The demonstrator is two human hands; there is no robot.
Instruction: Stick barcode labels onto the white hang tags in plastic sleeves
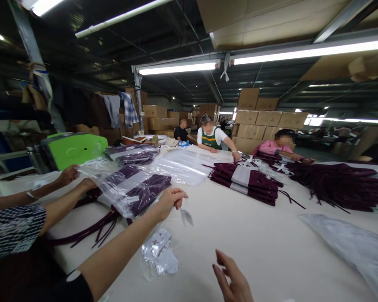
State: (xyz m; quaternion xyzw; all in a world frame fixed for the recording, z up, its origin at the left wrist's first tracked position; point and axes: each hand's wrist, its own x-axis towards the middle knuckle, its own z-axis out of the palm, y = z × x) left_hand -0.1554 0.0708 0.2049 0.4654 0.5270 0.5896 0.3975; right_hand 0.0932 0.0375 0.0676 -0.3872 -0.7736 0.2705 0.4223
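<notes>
My left hand [172, 199] reaches over the white table, thumb and fingers pinched on a small clear packet [186, 217] that hangs below the fingertips. Below it lies a pile of small clear packets with white contents [160, 251]. My right hand [233, 279] is low in the view, fingers apart with nothing between them, above the table [255, 235]. Left of my left hand, a co-worker's hands hold a clear plastic bag [113, 188] around folded dark purple fabric [151, 191] with a pale band.
A banded purple stack [245, 180] lies mid-table, beside flat clear bags [182, 165]. More purple pieces [340, 184] and a plastic sheet [349, 247] are at right. A green machine [77, 149] stands at left. People work across the table; cartons [255, 121] are behind.
</notes>
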